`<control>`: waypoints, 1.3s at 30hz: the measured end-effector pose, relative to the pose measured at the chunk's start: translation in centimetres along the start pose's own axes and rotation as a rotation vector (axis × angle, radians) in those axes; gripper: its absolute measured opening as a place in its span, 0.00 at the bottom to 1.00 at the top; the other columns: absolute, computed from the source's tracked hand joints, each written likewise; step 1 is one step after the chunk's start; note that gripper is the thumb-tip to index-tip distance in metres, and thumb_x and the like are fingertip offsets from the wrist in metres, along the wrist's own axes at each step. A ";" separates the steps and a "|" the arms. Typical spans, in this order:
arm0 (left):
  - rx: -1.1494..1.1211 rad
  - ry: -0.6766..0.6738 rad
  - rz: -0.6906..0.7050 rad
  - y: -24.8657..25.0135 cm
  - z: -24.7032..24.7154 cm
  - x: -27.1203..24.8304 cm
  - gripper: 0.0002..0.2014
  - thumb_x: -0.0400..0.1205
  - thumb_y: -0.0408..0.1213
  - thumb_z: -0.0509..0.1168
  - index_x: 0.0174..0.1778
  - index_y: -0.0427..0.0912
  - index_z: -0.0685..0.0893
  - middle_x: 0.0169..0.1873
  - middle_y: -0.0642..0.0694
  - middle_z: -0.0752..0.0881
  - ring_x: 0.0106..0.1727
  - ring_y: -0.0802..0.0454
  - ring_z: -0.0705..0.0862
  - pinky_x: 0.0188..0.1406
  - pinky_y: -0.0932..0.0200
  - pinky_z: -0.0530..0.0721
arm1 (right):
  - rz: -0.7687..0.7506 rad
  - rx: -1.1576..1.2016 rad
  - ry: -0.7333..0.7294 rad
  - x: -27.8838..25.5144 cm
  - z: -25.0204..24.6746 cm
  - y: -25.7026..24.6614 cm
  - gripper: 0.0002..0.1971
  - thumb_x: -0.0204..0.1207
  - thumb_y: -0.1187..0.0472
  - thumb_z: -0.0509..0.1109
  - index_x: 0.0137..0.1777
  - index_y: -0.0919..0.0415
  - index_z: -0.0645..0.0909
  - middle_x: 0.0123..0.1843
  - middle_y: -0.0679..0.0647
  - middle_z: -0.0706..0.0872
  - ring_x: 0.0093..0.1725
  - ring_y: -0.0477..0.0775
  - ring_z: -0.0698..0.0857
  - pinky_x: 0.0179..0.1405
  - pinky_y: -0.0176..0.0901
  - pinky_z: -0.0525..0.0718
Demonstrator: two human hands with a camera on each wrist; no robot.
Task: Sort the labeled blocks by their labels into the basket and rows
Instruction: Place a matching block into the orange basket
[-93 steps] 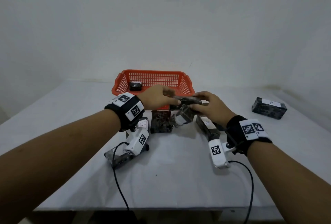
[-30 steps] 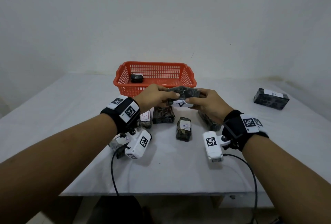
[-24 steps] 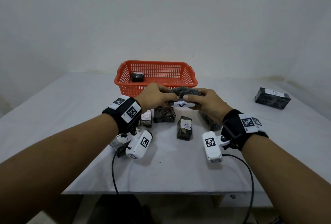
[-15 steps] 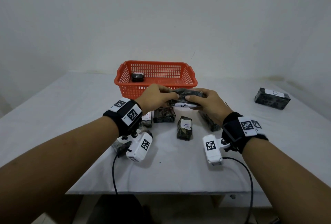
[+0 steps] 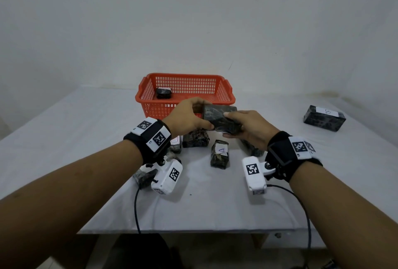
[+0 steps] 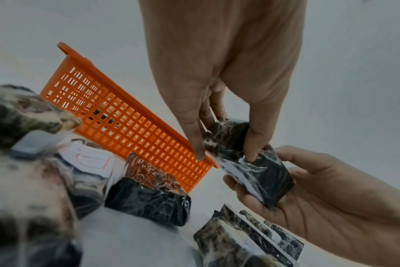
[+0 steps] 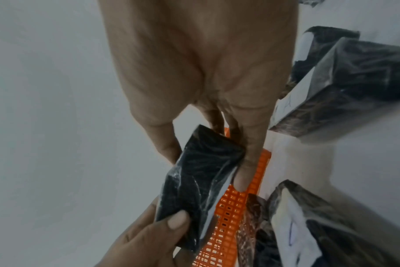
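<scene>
Both hands hold one dark marbled block [image 5: 220, 119] in the air just in front of the orange basket [image 5: 185, 80]. My left hand [image 5: 189, 118] grips its left end [image 6: 226, 139] between thumb and fingers. My right hand [image 5: 247, 126] cups its right end [image 7: 201, 180]. The block's white label faces down and away [image 6: 236, 173]; what is on it cannot be read. One small dark block [image 5: 163, 92] lies inside the basket. On the table below the hands lie several wrapped blocks, one with a triangle label [image 5: 220, 153], one with a red-outlined label [image 6: 91, 160].
A lone labeled block [image 5: 324, 118] sits at the far right of the white table [image 5: 64, 131]. Another block [image 5: 144, 177] lies under my left wrist near the front edge. Wrist camera cables hang over the table's front edge.
The held block has been turned over: its triangle label faced me a second ago and now points down. Earlier, both hands lifted it from the cluster on the table.
</scene>
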State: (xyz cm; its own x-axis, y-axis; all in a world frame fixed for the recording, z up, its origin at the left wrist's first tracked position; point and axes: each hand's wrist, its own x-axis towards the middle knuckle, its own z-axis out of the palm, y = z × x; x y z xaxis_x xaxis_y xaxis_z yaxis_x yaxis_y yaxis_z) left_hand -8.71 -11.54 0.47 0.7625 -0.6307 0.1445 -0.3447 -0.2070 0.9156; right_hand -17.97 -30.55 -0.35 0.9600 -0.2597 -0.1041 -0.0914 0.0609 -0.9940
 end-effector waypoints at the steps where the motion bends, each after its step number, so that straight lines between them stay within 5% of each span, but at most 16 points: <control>1: -0.005 -0.008 0.002 0.1 0.0 0.0 0.34 0.68 0.23 0.84 0.69 0.39 0.81 0.61 0.45 0.89 0.64 0.49 0.88 0.62 0.55 0.89 | -0.005 0.015 0.015 0.0 0.0 0.0 0.20 0.83 0.63 0.75 0.68 0.76 0.81 0.65 0.73 0.88 0.61 0.66 0.91 0.55 0.55 0.93; 5: -0.161 -0.097 -0.077 0.7 0.3 -0.4 0.19 0.82 0.38 0.76 0.68 0.39 0.84 0.58 0.44 0.92 0.57 0.49 0.92 0.51 0.59 0.92 | -0.095 0.037 0.045 -0.2 -0.3 -0.1 0.18 0.80 0.70 0.75 0.68 0.75 0.82 0.63 0.72 0.89 0.51 0.59 0.92 0.42 0.47 0.94; 8: -0.131 -0.048 -0.101 0.6 0.2 -0.4 0.10 0.85 0.34 0.72 0.59 0.33 0.89 0.54 0.38 0.93 0.51 0.46 0.92 0.49 0.57 0.92 | -0.124 0.055 0.043 -0.5 -0.4 -0.3 0.19 0.78 0.71 0.76 0.69 0.72 0.82 0.61 0.70 0.91 0.50 0.59 0.93 0.43 0.46 0.93; 13: -0.125 0.016 -0.070 0.4 0.3 -0.4 0.10 0.83 0.28 0.73 0.60 0.31 0.89 0.48 0.44 0.93 0.38 0.61 0.92 0.35 0.70 0.86 | -0.066 0.013 0.020 -0.5 0.0 -0.3 0.17 0.80 0.63 0.78 0.66 0.71 0.85 0.59 0.68 0.92 0.51 0.61 0.93 0.47 0.49 0.94; 20: -0.176 0.026 -0.075 0.2 0.6 -0.4 0.08 0.85 0.30 0.72 0.56 0.31 0.90 0.44 0.44 0.93 0.38 0.59 0.92 0.33 0.68 0.85 | -0.079 -0.017 0.032 -0.3 -0.3 0.0 0.19 0.78 0.63 0.80 0.65 0.72 0.86 0.57 0.67 0.93 0.53 0.62 0.94 0.49 0.48 0.93; 25: -0.142 0.071 -0.089 -0.5 -0.1 0.1 0.09 0.84 0.32 0.73 0.56 0.31 0.91 0.52 0.37 0.93 0.49 0.47 0.91 0.44 0.58 0.89 | -0.037 -0.045 -0.016 -0.3 -0.4 0.1 0.18 0.77 0.68 0.79 0.64 0.75 0.84 0.58 0.67 0.91 0.55 0.60 0.92 0.55 0.51 0.93; 30: -0.264 -0.082 -0.146 -0.4 0.2 -0.5 0.12 0.82 0.26 0.74 0.60 0.27 0.88 0.57 0.36 0.93 0.57 0.42 0.93 0.52 0.56 0.92 | -0.087 -0.056 0.012 -0.1 -0.6 0.3 0.18 0.76 0.71 0.79 0.64 0.76 0.84 0.59 0.68 0.91 0.54 0.59 0.93 0.54 0.48 0.93; 33: -0.226 -0.089 -0.146 -0.4 0.1 -0.7 0.14 0.79 0.24 0.76 0.60 0.26 0.88 0.55 0.35 0.93 0.53 0.45 0.94 0.49 0.59 0.93 | -0.061 -0.056 -0.026 -0.2 -0.5 0.4 0.20 0.75 0.68 0.80 0.66 0.72 0.85 0.61 0.66 0.92 0.59 0.62 0.92 0.57 0.49 0.92; 39: -0.180 -0.095 -0.134 -0.5 0.5 -0.6 0.14 0.79 0.26 0.77 0.60 0.29 0.90 0.55 0.37 0.94 0.57 0.40 0.93 0.62 0.47 0.91 | -0.111 -0.136 -0.003 -0.6 -0.2 0.4 0.24 0.71 0.68 0.84 0.67 0.67 0.86 0.59 0.62 0.94 0.58 0.61 0.93 0.47 0.40 0.90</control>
State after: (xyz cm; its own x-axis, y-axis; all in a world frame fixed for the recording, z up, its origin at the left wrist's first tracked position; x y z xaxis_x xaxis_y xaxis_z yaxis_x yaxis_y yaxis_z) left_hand -9.26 -11.46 -0.23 0.7369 -0.6759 -0.0105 -0.1348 -0.1623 0.9775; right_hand -18.60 -30.61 -0.73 0.9670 -0.2545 0.0067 -0.0191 -0.0987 -0.9949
